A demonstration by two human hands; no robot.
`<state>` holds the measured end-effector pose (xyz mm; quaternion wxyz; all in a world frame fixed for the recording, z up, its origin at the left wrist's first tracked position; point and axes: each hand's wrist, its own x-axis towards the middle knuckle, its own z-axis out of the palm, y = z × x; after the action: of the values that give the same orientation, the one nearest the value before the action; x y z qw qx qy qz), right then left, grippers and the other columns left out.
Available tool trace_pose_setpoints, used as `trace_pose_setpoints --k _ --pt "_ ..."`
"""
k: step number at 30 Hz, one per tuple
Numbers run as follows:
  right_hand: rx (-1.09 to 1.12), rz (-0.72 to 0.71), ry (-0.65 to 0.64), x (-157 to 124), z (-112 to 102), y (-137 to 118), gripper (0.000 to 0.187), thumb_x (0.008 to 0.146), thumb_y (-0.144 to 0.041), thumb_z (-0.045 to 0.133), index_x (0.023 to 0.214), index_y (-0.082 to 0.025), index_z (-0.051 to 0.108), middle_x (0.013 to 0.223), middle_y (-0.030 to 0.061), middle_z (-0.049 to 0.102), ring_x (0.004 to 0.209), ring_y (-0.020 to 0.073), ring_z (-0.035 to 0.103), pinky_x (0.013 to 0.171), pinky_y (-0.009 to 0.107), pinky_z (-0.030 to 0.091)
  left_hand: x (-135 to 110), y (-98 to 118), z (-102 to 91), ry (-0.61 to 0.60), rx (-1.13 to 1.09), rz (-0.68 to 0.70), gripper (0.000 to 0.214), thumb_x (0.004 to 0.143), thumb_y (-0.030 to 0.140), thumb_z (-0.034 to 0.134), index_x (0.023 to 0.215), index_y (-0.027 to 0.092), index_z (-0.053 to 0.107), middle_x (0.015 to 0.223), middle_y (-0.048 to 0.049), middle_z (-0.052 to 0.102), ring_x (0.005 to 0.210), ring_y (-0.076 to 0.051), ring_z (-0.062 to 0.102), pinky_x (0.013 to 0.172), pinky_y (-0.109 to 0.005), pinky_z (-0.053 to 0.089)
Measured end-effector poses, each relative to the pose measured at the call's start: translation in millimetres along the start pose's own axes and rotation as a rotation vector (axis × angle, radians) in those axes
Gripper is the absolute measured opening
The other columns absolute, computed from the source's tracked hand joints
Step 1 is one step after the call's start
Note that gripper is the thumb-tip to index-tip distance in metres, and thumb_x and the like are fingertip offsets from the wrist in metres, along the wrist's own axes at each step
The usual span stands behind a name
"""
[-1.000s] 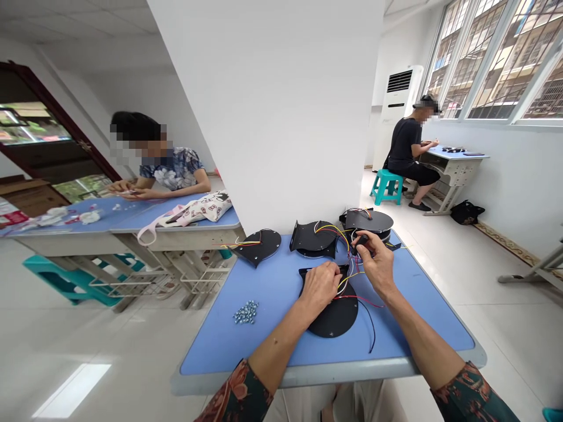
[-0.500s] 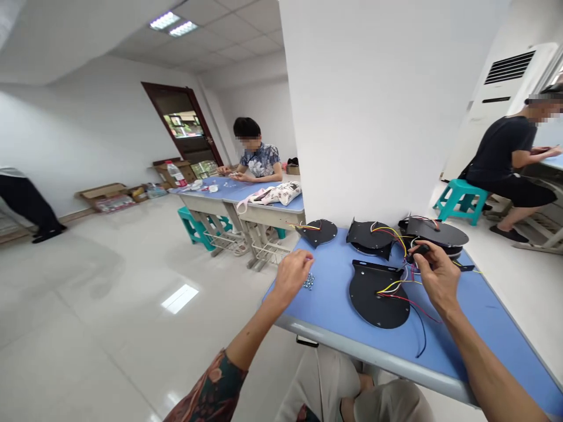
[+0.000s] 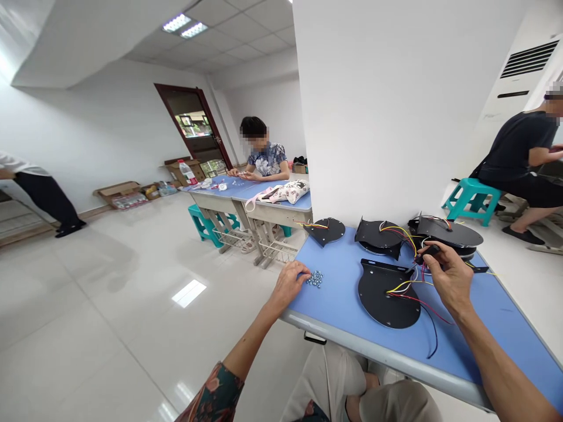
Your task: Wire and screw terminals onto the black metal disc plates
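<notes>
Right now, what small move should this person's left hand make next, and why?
Probably pinch up one fastener from the pile of small metal fasteners: the left hand sits right beside it, while the right hand is occupied holding a small black piece among the coloured wires.

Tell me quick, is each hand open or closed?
Left hand: open, beside the screws, holding nothing I can see.
Right hand: closed, pinching a small black part.
</notes>
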<state>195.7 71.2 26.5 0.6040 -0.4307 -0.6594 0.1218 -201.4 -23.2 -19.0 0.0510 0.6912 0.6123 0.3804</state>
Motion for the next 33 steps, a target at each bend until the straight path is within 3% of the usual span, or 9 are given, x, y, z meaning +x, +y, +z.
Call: trace_pose_setpoints --k 3,6,10,14,18,20,23,33 --pt "0.014 -0.002 -0.010 0 0 0 0.031 0.088 -0.035 0.066 0.118 -0.025 0.069 0.096 0.0039 0.076 0.081 0.0206 0.071 0.082 0.038 0.058 0 -1 -1.1 0.032 -0.037 -0.016 0.011 0.089 0.020 0.064 0.084 0.021 0.074 0.090 -0.0048 0.075 0.094 -0.023 0.067 0.094 -0.040 0.050" --pt "0.024 -0.004 -0.006 0 1 -3 0.030 0.088 -0.034 0.066 0.117 -0.025 0.069 0.094 0.0038 0.075 0.081 0.0207 0.071 0.083 0.039 0.059 0 6 -6.2 0.167 -0.101 -0.081 0.016 0.092 0.025 0.060 0.085 0.020 0.073 0.090 -0.0052 0.074 0.091 -0.022 0.068 0.088 -0.037 0.052" --pt "0.059 -0.007 0.000 -1 2 -9 0.029 0.088 -0.031 0.066 0.115 -0.022 0.069 0.092 0.0038 0.075 0.080 0.0207 0.072 0.082 0.038 0.059 11 41 -0.7 0.314 -0.173 -0.109 0.020 0.096 0.031 0.056 0.091 0.021 0.071 0.090 -0.0039 0.073 0.085 -0.019 0.068 0.081 -0.032 0.053" --pt "0.077 -0.014 -0.015 -2 4 -11 0.027 0.088 -0.030 0.064 0.113 -0.021 0.069 0.091 0.0038 0.075 0.079 0.0196 0.071 0.081 0.037 0.058 33 90 34.3 0.134 -0.195 -0.009 0.016 0.095 0.025 0.056 0.103 0.022 0.070 0.099 -0.0044 0.073 0.091 -0.019 0.068 0.087 -0.032 0.054" --pt "0.097 0.006 -0.044 -3 5 -7 0.028 0.089 -0.029 0.063 0.115 -0.021 0.067 0.092 0.0044 0.075 0.082 0.0199 0.070 0.083 0.037 0.057 53 121 79.9 -0.148 -0.128 -0.126 0.046 0.087 0.014 0.063 0.132 0.018 0.058 0.124 -0.0123 0.068 0.093 -0.022 0.069 0.096 -0.041 0.053" --pt "0.109 0.015 -0.043 -3 5 -7 0.027 0.089 -0.029 0.063 0.115 -0.021 0.067 0.093 0.0045 0.075 0.083 0.0199 0.070 0.083 0.037 0.057 61 125 97.8 -0.237 -0.131 -0.182 0.047 0.086 0.010 0.062 0.133 0.016 0.058 0.125 -0.0149 0.068 0.099 -0.024 0.070 0.098 -0.043 0.052" --pt "0.134 0.016 -0.034 -4 5 -12 0.024 0.090 -0.027 0.063 0.113 -0.022 0.068 0.093 0.0038 0.075 0.082 0.0193 0.070 0.081 0.036 0.057 67 123 115.0 -0.256 -0.170 -0.142 0.037 0.088 0.006 0.057 0.123 0.016 0.064 0.124 -0.0140 0.071 0.115 -0.026 0.067 0.105 -0.043 0.049" --pt "0.214 0.007 -0.060 -9 8 -33 0.022 0.089 -0.024 0.065 0.111 -0.023 0.068 0.089 0.0024 0.074 0.076 0.0173 0.069 0.071 0.032 0.060 77 127 140.3 -0.333 -0.290 0.054 0.040 0.089 0.003 0.048 0.122 0.018 0.064 0.125 -0.0107 0.070 0.120 -0.024 0.064 0.109 -0.043 0.050"
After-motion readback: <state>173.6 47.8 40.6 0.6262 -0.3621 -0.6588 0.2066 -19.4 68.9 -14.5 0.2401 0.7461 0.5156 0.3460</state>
